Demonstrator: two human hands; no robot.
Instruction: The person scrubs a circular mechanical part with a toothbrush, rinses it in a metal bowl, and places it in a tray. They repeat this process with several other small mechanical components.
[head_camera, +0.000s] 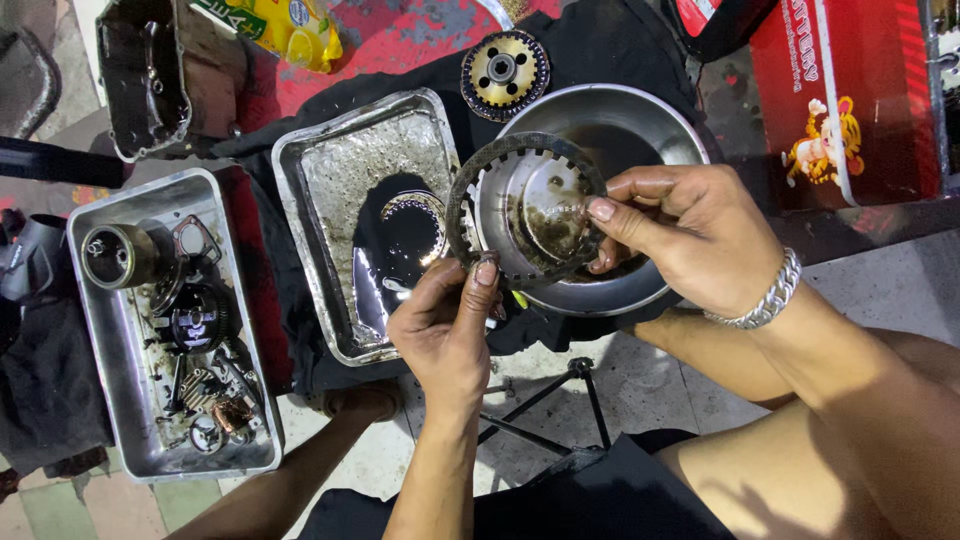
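Both my hands hold a dark toothed clutch ring (470, 190) with a round metal plate (545, 205) stacked behind it, above a round steel bowl (640, 120). My left hand (445, 325) pinches the ring's lower edge between thumb and fingers. My right hand (670, 235), with a silver chain bracelet on the wrist, grips the right edge of the ring and plate. An oily rectangular steel tray (345, 160) sits just left of the ring, with dark oil and another ring lying in it.
A second steel tray (100, 400) at the left holds several engine parts and springs. A brass-coloured clutch hub (505, 72) lies on a black cloth behind. A dark engine cover (140, 75), yellow packet (290, 25) and red box (850, 90) stand at the back.
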